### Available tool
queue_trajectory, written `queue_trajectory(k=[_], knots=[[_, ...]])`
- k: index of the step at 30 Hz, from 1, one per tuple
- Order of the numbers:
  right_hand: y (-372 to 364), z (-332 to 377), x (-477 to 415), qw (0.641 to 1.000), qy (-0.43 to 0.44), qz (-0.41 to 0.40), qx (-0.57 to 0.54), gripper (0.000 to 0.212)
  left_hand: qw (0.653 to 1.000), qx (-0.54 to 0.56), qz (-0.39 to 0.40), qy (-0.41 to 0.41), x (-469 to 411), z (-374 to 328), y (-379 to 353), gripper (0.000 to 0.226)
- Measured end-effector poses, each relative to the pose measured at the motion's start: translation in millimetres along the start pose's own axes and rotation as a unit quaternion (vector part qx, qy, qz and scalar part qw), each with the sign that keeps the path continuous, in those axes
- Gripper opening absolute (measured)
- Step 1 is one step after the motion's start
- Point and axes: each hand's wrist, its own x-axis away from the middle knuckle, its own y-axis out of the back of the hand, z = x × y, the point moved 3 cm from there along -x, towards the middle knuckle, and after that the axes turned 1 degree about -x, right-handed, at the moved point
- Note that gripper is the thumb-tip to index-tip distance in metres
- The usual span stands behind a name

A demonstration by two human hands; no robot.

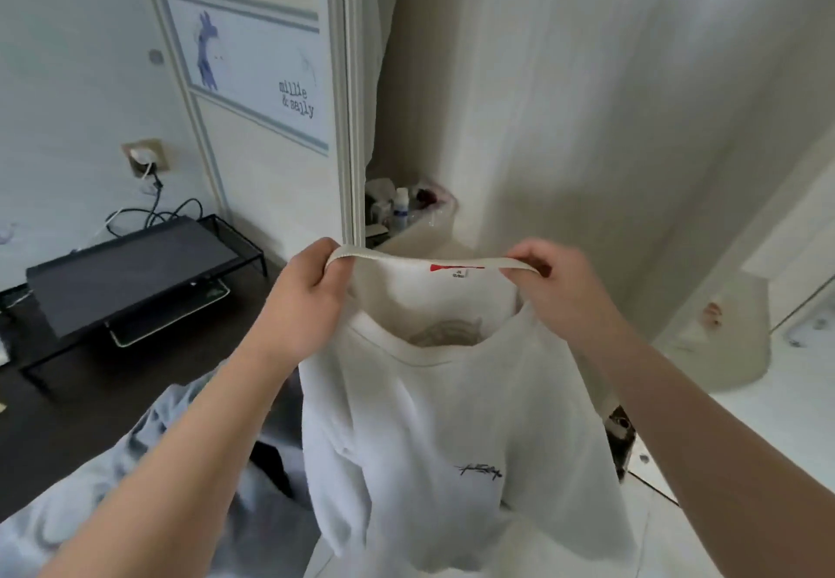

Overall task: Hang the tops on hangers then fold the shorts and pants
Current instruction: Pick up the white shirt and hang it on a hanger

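Note:
A white T-shirt [452, 433] with a small dark script logo on the chest hangs in front of me, its neck hole stretched wide. My left hand [307, 302] grips the left side of the collar. My right hand [560, 293] pinches the right side of the collar. A red label shows inside the back of the neck. No hanger is visible. More clothes, pale blue and dark grey [135, 478], lie in a heap below my left arm.
A dark desk [58, 419] on the left carries a black wire stand with a dark tablet [131, 270]. A sliding wardrobe door [271, 94] stands ahead, with its open compartment [565, 103] beside it. Bottles [400, 211] sit on a low shelf behind the shirt.

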Motion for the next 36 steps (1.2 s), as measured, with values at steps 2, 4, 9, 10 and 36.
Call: queue_trajectory(k=[2,4,9,10,36], knots=[[20,12,-34,0.999,0.023,-0.033,0.017,0.01,1.0,0.008,0.009,-0.027,-49,-19,-6,0.034],[37,23,-65,0.997,0.035,-0.063,0.039,0.011,0.998,0.013,0.012,-0.058,-93,-38,-9,0.033],[82,68,-136,0.977,0.044,-0.16,0.131,0.016,0.988,-0.004,0.032,-0.154,-201,-92,-13,0.031],[91,81,-150,0.973,0.048,-0.175,0.145,0.016,0.984,0.0,0.039,-0.176,-222,-104,-13,0.032],[316,280,-335,0.567,-0.027,-0.42,0.708,0.034,0.952,0.089,0.064,-0.286,-478,-405,-89,0.034]])
